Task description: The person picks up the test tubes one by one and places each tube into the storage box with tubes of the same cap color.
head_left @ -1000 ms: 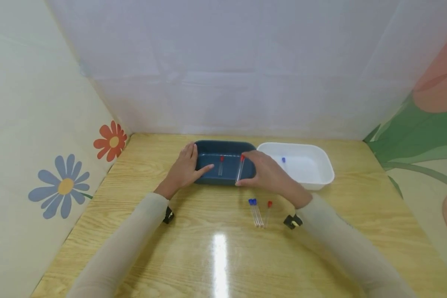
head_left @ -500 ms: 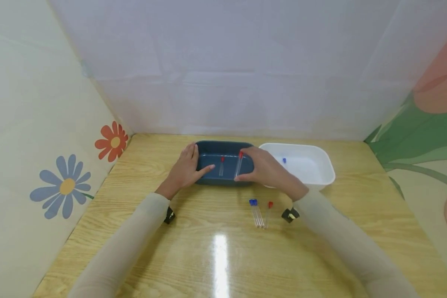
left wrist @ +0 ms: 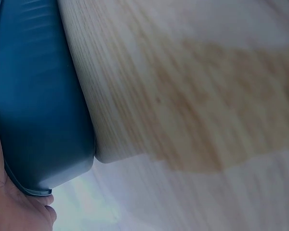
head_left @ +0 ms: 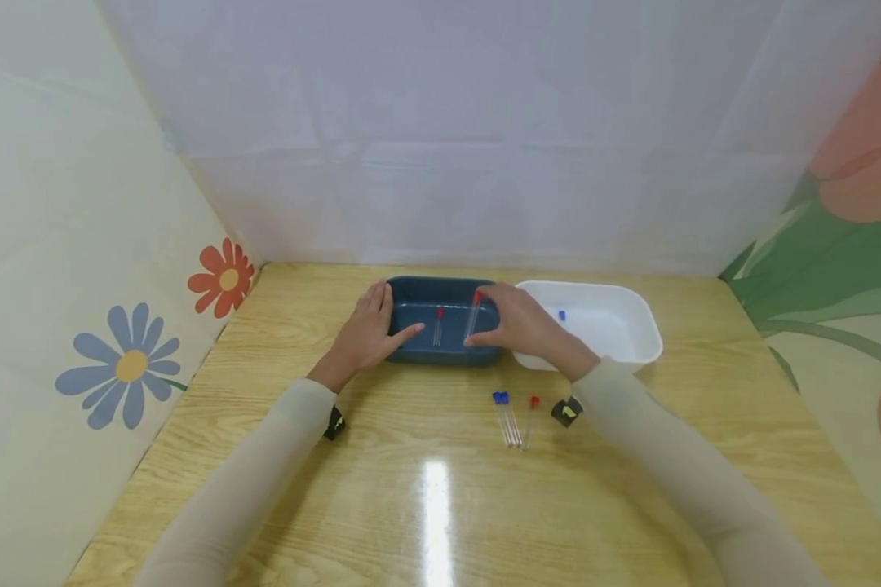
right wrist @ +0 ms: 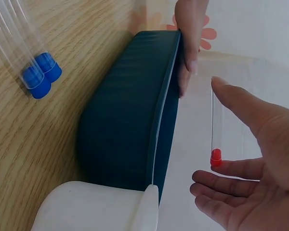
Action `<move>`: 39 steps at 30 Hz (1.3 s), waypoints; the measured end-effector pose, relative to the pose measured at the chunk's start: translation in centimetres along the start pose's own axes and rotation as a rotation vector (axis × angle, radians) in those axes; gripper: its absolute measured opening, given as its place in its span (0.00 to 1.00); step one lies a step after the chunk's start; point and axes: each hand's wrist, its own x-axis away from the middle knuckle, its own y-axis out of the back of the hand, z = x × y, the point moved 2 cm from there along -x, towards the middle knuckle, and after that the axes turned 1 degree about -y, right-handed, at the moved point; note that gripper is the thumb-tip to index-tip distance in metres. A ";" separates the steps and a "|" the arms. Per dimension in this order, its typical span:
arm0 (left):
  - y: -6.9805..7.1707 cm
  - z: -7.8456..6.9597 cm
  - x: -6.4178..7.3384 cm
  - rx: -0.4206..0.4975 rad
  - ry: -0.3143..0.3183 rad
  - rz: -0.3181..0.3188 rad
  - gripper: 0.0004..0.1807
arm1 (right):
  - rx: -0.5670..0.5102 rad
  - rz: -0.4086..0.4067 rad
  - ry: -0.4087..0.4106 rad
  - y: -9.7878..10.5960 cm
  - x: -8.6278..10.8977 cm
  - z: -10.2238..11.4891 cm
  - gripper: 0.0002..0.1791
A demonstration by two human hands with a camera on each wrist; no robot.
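My right hand (head_left: 523,324) pinches a clear red-capped test tube (right wrist: 216,122) end to end, thumb at the bottom and a fingertip at the cap. In the head view it tilts over the right part of a dark blue bin (head_left: 440,357). My left hand (head_left: 362,333) rests along the bin's left end, fingers straight, thumb stretched over the front rim. Another red-capped tube (head_left: 438,328) lies inside that bin. To the right, a white bin (head_left: 635,326) holds a blue-capped tube (head_left: 562,315), partly hidden by the right hand.
Blue-capped tubes (head_left: 508,420) lie side by side on the wooden table (head_left: 382,505) in front of the bins, with a red-capped tube (head_left: 532,420) next to them. The white bin stands against the blue bin's right end. A white backdrop (head_left: 440,163) rises behind.
The right hand has shifted slightly up and away with the pinched tube, lifting its red cap toward the bin's far rim. The left hand stays in place.
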 end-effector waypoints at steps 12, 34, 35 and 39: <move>0.0 0.1 0.0 0.009 -0.007 -0.001 0.60 | 0.001 0.027 -0.018 -0.4 -1.1 0.0 0.52; 0.1 0.0 0.1 -0.009 -0.015 -0.001 0.60 | 0.014 0.059 -0.007 -1.7 -3.6 -0.5 0.47; 0.1 0.0 0.1 -0.008 -0.014 -0.001 0.60 | 0.014 0.062 -0.006 -1.7 -3.7 -0.5 0.47; 0.1 0.0 0.0 -0.010 -0.012 -0.001 0.60 | 0.015 0.069 0.008 -1.9 -4.0 -0.3 0.46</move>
